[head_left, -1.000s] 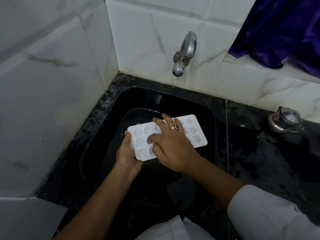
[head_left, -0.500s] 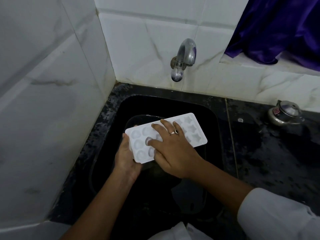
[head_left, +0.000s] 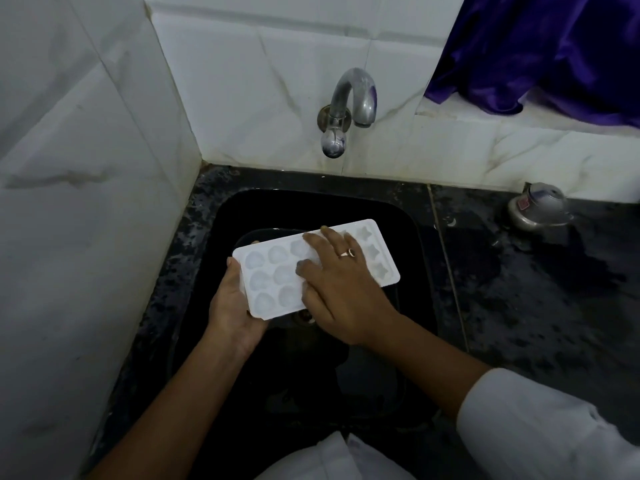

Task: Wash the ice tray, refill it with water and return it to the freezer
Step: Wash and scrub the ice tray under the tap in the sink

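A white ice tray [head_left: 273, 275] with shell- and star-shaped cells is held over the black sink [head_left: 412, 237], face up and slightly tilted. My left hand [head_left: 232, 306] grips its near left end from below. My right hand [head_left: 339, 285] lies flat on top of the tray's middle, fingers spread over the cells, a ring on one finger. The metal tap [head_left: 349, 102] juts from the tiled wall above the sink; no water runs from it.
White marble tiles wall in the left side and the back. A dark stone counter [head_left: 536, 299] runs to the right, with a small metal kettle [head_left: 538, 206] at the wall. Purple cloth [head_left: 540, 50] hangs at the upper right. A dark basin lies in the sink.
My right hand's fingers have slid across the tray's cells, further toward its far edge. The tray stays over the sink in my left hand. The camera has tilted, so the tap sits lower in view.
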### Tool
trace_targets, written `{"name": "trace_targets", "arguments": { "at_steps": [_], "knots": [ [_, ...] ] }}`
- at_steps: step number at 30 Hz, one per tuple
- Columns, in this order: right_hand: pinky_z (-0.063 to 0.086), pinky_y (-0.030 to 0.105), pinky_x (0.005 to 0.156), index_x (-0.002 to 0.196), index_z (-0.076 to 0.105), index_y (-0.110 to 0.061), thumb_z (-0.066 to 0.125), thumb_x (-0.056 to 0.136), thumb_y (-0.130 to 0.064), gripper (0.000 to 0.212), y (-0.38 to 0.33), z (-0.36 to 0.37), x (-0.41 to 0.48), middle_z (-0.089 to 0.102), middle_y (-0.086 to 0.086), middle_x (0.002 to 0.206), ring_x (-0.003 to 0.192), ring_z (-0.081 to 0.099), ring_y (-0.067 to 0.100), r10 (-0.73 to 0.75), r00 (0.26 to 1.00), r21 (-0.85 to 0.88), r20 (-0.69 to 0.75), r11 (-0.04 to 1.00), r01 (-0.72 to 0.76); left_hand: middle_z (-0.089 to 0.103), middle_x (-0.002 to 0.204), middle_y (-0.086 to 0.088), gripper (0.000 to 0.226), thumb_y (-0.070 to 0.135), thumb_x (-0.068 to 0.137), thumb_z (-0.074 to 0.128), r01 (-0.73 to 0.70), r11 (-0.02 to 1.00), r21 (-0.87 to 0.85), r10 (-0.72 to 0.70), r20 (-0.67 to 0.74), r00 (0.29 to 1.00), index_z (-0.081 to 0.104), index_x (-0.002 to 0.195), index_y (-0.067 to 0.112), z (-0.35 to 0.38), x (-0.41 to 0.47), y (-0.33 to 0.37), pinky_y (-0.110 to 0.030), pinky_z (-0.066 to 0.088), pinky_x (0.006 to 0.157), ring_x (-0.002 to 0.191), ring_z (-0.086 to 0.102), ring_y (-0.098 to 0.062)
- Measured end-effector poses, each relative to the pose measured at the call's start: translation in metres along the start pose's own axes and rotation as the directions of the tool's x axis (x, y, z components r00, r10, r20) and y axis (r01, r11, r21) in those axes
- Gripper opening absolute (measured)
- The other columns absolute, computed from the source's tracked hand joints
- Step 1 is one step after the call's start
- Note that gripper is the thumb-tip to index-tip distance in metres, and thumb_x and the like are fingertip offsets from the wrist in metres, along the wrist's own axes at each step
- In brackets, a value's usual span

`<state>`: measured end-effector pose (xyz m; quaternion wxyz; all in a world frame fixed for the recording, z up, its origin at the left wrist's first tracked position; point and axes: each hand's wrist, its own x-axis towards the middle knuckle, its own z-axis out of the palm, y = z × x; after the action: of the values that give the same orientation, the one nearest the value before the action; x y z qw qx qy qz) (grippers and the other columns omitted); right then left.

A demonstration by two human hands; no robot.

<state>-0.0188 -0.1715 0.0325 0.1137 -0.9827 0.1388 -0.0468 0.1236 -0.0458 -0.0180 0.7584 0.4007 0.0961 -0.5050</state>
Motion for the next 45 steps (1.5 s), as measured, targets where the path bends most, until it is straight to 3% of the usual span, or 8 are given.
{"name": "trace_targets", "arguments": {
  "at_steps": [8,13,18,23,28,35,39,45],
  "knots": [
    [0.011,0.064,0.124,0.129,0.066,-0.024,0.034,0.099,-0.043,0.048,0.005,0.004,0.007,0.035,0.016,0.162,0.154,0.019,0.04,0.041,0.998,-0.002,0.039,0.999,-0.041,0.072,0.13,-0.02,0.067,0.059,0.108,0.026,-0.017,1.0,-0.009,0.018,0.018,1.0,0.065,0.134,0.012,0.004,0.0,0.005,-0.051,0.065,0.078,0.104,0.076,-0.035],
    [0.011,0.063,0.124,0.131,0.065,-0.026,0.034,0.099,-0.045,0.048,0.01,0.005,0.007,0.035,0.015,0.162,0.154,0.02,0.041,0.024,0.999,-0.024,0.046,0.999,-0.023,0.072,0.129,-0.017,0.068,0.057,0.11,0.026,-0.033,0.999,-0.005,0.033,0.017,0.999,0.083,0.107,0.022,0.001,0.004,0.007,-0.051,0.064,0.081,0.106,0.075,-0.034],
    [0.014,0.063,0.123,0.13,0.065,-0.023,0.035,0.1,-0.043,0.047,0.003,0.008,0.01,0.037,0.016,0.16,0.153,0.023,0.04,0.058,0.998,-0.029,0.038,0.998,-0.056,0.068,0.136,-0.019,0.062,0.059,0.109,0.027,-0.011,1.0,-0.001,0.011,0.0,1.0,0.065,0.132,0.016,0.003,0.009,0.009,-0.055,0.054,0.092,0.122,0.066,-0.038],
    [0.013,0.065,0.123,0.132,0.067,-0.029,0.035,0.098,-0.045,0.049,0.015,0.001,0.008,0.036,0.015,0.162,0.154,0.021,0.042,0.035,0.999,-0.018,0.04,0.999,-0.034,0.072,0.129,-0.017,0.061,0.058,0.109,0.025,-0.02,0.999,0.029,0.02,0.002,1.0,0.068,0.123,0.017,-0.001,0.005,0.009,-0.057,0.053,0.094,0.11,0.073,-0.035],
    [0.013,0.061,0.124,0.138,0.062,-0.023,0.032,0.1,-0.044,0.052,0.002,0.009,0.0,0.037,0.016,0.16,0.154,0.022,0.04,0.014,0.998,-0.013,0.055,1.0,-0.013,0.065,0.14,-0.02,0.069,0.062,0.107,0.028,0.004,1.0,0.015,-0.004,-0.007,1.0,0.058,0.144,0.013,-0.006,0.009,0.011,-0.061,0.047,0.107,0.129,0.062,-0.042],
    [0.016,0.063,0.122,0.114,0.072,-0.022,0.034,0.098,-0.043,0.047,0.002,0.006,0.008,0.041,0.015,0.158,0.152,0.025,0.04,0.069,0.997,-0.007,0.03,0.998,-0.069,0.072,0.129,-0.019,0.063,0.059,0.109,0.026,0.024,1.0,0.005,-0.024,0.027,0.999,0.063,0.132,0.013,0.002,0.002,-0.001,-0.053,0.064,0.083,0.106,0.076,-0.035],
    [0.01,0.063,0.124,0.135,0.064,-0.027,0.034,0.102,-0.044,0.047,0.01,0.008,-0.006,0.037,0.015,0.16,0.154,0.02,0.041,0.02,0.999,-0.007,0.031,1.0,-0.02,0.072,0.13,-0.019,0.063,0.059,0.109,0.025,0.015,1.0,-0.023,-0.015,0.01,1.0,0.066,0.127,0.016,0.001,0.001,0.004,-0.058,0.054,0.094,0.109,0.074,-0.037],
    [0.01,0.064,0.124,0.118,0.07,-0.022,0.033,0.098,-0.043,0.047,0.002,0.007,0.003,0.037,0.015,0.161,0.154,0.019,0.04,0.084,0.996,0.01,0.027,0.996,-0.085,0.068,0.136,-0.021,0.066,0.061,0.107,0.028,0.034,0.999,-0.001,-0.034,-0.009,0.999,0.057,0.144,0.013,0.008,-0.001,-0.001,-0.054,0.061,0.088,0.119,0.068,-0.039]
  ]
}}
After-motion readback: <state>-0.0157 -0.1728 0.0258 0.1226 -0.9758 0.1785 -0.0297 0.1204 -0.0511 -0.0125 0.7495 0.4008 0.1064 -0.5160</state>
